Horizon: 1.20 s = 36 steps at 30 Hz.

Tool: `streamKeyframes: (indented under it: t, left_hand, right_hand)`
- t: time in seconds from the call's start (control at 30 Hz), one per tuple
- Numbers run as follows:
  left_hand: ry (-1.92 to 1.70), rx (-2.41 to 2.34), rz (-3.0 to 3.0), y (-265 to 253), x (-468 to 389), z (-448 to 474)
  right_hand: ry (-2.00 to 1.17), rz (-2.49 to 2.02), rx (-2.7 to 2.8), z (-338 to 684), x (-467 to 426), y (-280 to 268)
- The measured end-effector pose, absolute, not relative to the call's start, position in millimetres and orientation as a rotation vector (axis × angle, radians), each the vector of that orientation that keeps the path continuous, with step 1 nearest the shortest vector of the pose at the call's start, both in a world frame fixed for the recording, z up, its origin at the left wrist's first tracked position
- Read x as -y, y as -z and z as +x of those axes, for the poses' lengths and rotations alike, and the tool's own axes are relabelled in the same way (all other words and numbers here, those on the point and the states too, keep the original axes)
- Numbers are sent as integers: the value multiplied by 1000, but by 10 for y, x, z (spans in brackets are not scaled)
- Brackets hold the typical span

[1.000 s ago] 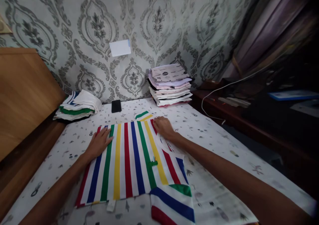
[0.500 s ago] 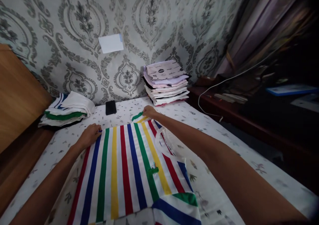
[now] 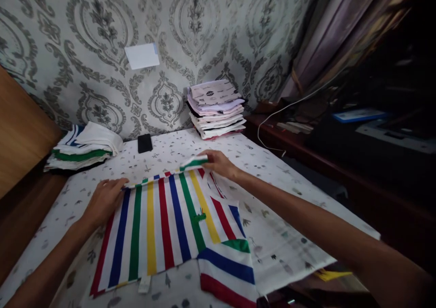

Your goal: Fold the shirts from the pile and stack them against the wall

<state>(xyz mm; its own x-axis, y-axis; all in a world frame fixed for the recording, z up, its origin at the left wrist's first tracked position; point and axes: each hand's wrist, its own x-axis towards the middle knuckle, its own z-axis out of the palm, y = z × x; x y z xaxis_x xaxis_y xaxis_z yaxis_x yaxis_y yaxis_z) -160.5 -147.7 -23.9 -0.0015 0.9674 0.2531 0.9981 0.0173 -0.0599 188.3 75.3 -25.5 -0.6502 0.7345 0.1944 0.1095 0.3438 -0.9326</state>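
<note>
A striped T-shirt [image 3: 163, 226] in red, blue, green and yellow on white lies sideways on the bed, with a small green crocodile motif on its chest. Its near sleeve and a white tag at the near edge show. My left hand [image 3: 106, 201] pinches the far left corner of the shirt, at the hem. My right hand [image 3: 218, 163] is closed on the far sleeve, which is lifted and partly turned over toward the body of the shirt. Part of the far edge is folded up between both hands.
A stack of folded clothes [image 3: 218, 112] stands by the wall, and a smaller pile [image 3: 83, 146] lies at the left. A black phone [image 3: 145, 143] rests between them on the patterned sheet [image 3: 272, 181]. Dark furniture with a white cable [image 3: 269, 117] borders the right.
My right hand has drawn the far sleeve in toward me, and the far edge now folds up. My left hand has shifted slightly left and nearer. The view has turned a little right.
</note>
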Motion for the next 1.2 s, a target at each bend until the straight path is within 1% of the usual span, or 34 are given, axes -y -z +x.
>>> streamKeyframes:
  t: [0.13, 0.27, 0.53, 0.8, 1.03, 1.2]
  left_hand:
    - [38, 1998, -2069, 431, 1602, -1571]
    - [30, 1962, -2027, 452, 1598, -1538]
    - [1, 1963, -1945, 354, 1687, -1513]
    - [1, 2065, -1961, 330, 1809, -1504]
    - [5, 2142, -1951, 285, 1900, -1538]
    - [-31, 2211, -1929, 271, 1897, -1535]
  right_hand:
    - [-992, -834, 2354, 2193, -330, 431]
    - [-704, -867, 2481, 2255, -177, 459]
    - [-724, -787, 2422, 2310, -111, 367]
    - [-602, -710, 2646, 2340, -151, 412]
    - [-570, -592, 2715, 2359, -172, 355]
    - [-471, -486, 2769, 2389, -160, 345]
